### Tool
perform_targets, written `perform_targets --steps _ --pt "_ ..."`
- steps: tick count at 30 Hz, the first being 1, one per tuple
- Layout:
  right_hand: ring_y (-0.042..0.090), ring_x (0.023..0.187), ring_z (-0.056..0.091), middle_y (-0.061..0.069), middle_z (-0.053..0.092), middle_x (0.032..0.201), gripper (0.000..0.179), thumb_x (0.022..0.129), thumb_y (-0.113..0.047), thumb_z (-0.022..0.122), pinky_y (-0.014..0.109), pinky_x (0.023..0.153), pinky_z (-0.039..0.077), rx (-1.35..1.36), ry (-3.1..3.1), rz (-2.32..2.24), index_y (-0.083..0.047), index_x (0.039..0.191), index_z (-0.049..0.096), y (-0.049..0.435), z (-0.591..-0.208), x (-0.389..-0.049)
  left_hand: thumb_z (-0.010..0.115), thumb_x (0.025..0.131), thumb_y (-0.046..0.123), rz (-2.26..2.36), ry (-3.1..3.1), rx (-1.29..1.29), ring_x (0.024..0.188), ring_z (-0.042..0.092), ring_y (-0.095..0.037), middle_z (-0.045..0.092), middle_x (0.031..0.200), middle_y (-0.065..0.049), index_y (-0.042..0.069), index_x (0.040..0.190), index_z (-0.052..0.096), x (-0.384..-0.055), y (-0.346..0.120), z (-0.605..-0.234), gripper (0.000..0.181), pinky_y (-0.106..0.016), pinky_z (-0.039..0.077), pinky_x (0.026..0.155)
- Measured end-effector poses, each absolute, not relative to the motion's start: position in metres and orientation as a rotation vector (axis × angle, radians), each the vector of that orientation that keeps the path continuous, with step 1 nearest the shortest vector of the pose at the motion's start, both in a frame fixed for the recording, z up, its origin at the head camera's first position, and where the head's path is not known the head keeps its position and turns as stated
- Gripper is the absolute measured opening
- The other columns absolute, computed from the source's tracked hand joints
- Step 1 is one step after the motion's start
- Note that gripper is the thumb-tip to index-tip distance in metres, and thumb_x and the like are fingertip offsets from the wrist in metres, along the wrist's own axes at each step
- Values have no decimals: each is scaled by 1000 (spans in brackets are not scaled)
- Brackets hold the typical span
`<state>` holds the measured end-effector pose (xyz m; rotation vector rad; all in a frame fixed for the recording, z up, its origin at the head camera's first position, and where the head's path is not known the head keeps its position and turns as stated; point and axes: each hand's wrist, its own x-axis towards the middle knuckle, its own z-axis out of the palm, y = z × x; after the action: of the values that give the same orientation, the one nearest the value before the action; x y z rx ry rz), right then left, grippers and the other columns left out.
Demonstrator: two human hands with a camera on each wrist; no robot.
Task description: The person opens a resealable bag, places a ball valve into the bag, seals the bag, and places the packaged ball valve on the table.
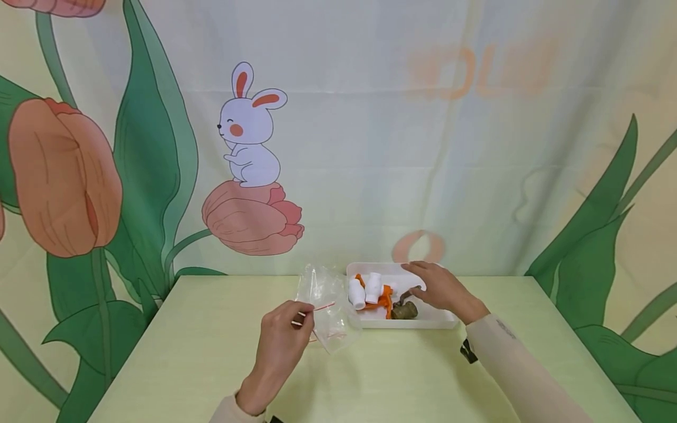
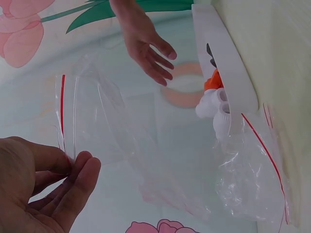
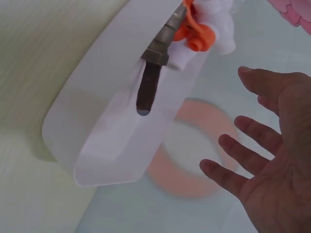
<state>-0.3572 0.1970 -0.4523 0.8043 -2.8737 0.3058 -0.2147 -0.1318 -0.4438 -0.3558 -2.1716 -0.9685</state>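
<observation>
My left hand (image 1: 280, 338) pinches the edge of a clear zip-lock bag (image 2: 109, 114) by its red-striped seal, between thumb and fingers. The bag hangs limp, left of a white tray (image 1: 431, 324). Over the tray's right part, my right hand (image 1: 444, 289) hovers with fingers spread and nothing in them. Inside the tray lie white plastic valves (image 1: 373, 288) with orange handles (image 1: 390, 302) at the left. Beside them is a brass-coloured metal valve (image 1: 404, 311) with a dark lever (image 3: 148, 90), just below my right hand.
Another clear zip-lock bag (image 2: 250, 170) with a red stripe lies on the table (image 1: 211, 346) against the tray's left end. Behind the table hangs a curtain (image 1: 338, 147) printed with tulips and a rabbit.
</observation>
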Motion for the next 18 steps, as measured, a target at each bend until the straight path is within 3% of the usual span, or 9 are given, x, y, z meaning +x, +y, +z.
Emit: perform_targets --steps 10,18 --pt "42 130 51 17 52 144 60 90 -15 70 56 105 43 815 -2932 272 -10 145 47 205 -468 -377 70 76 -10 -985 -2165 -365 59 67 -8 72 74 -3 5 81 73 -216 -132 -444 16 -11 49 52" --pt "38 129 53 15 53 144 53 93 -5 64 51 104 46 793 -2984 369 -8 143 49 208 -487 -385 71 76 -10 -980 -2166 -363 58 67 -8 71 74 -3 4 81 73 -215 -131 -447 15 -12 51 53"
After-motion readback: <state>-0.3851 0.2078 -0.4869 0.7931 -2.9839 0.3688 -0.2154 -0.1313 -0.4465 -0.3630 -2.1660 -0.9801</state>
